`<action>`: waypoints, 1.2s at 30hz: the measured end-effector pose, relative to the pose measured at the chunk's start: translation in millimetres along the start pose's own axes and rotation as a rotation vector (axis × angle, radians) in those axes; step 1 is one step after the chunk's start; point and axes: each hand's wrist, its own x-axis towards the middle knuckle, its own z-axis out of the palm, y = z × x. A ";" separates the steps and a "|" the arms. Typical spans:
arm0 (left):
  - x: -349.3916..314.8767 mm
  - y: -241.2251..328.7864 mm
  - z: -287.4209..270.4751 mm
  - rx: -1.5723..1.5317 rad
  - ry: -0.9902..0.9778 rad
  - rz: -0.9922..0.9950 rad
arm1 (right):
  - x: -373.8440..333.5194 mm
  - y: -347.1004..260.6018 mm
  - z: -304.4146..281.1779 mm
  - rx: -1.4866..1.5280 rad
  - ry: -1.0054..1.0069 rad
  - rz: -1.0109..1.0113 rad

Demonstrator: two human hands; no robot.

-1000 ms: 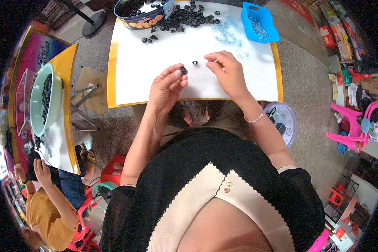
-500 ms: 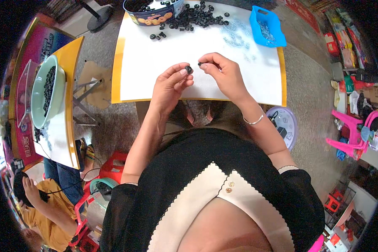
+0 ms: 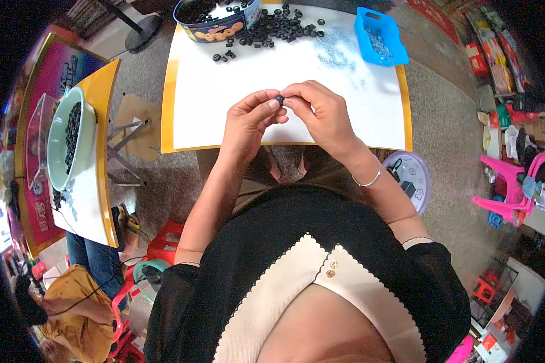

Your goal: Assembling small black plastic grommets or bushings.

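Over the near part of the white table (image 3: pixel 224 115), my left hand (image 3: pixel 244 124) pinches a small round black part (image 3: pixel 280 100) between thumb and fingers. My right hand (image 3: pixel 324 121) is closed against the same part, its thumb and forefinger meeting it from the right. Whatever sits between the right fingertips is mostly hidden; half a second ago a tiny black piece showed there. At the far edge lie many loose black parts (image 3: pixel 284 27) like it, beside a dark blue round tin (image 3: pixel 218 30) holding more.
Small clear bits (image 3: pixel 336 51) are scattered at the far right, near a blue plastic basket (image 3: pixel 399 57) with more inside. On a side table at left stands a pale green basin (image 3: pixel 57 163) of black parts, with another person (image 3: pixel 79 296) seated near it. A purple tub (image 3: pixel 424 181) is below right.
My right hand has moved left, bringing its fingertips against the black part in my left hand. The gap between the hands has closed. The view has shifted slightly.
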 end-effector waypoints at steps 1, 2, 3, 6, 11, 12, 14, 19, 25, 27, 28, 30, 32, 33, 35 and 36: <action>0.1 -0.1 0.4 0.001 -0.001 0.000 | -0.8 1.8 1.0 -0.036 0.017 -0.038; 0.0 -0.3 0.8 0.018 -0.007 0.014 | -1.2 2.7 1.4 -0.072 0.033 -0.076; -0.4 0.0 1.5 0.035 -0.012 0.028 | -1.1 2.2 1.1 -0.073 0.034 -0.076; -2.5 2.2 4.5 0.114 0.005 0.056 | -1.2 0.6 0.8 -0.153 0.029 -0.168; -1.1 3.5 -1.0 0.120 -0.034 0.012 | -0.5 6.4 0.6 -0.054 -0.002 -0.157; -0.3 3.1 -2.6 0.101 -0.050 0.001 | 0.0 7.5 0.7 -0.055 -0.001 -0.157; 1.4 2.0 -6.7 0.043 -0.097 -0.049 | 0.7 9.3 1.3 -0.041 0.005 -0.226; 1.8 2.0 -5.0 -0.061 -0.187 -0.155 | -2.4 14.2 2.8 -0.086 0.004 -0.258; 4.9 3.7 -12.6 0.024 -0.242 -0.223 | -4.7 15.3 1.9 -0.097 -0.006 -0.258; 3.9 2.3 -8.0 -0.001 -0.208 -0.192 | -6.4 16.3 1.7 -0.093 -0.004 -0.244; 4.3 1.8 -5.9 -0.001 -0.209 -0.194 | -8.2 18.1 2.2 -0.065 0.009 -0.199; 4.4 0.4 -2.5 -0.052 -0.198 -0.137 | -10.5 18.0 2.9 -0.036 0.022 -0.154; 3.1 -2.7 0.3 -0.057 -0.169 -0.126 | -12.9 15.5 4.4 -0.001 0.054 -0.073; 2.1 -4.0 1.7 -0.062 -0.142 -0.116 | -13.2 15.1 5.3 -0.001 0.055 -0.072; -0.8 -5.2 4.7 -0.046 -0.121 -0.115 | -14.0 14.6 7.2 -0.002 0.070 -0.078; -1.4 -5.4 5.8 -0.032 -0.098 -0.111 | -14.0 14.9 8.0 -0.002 0.071 -0.077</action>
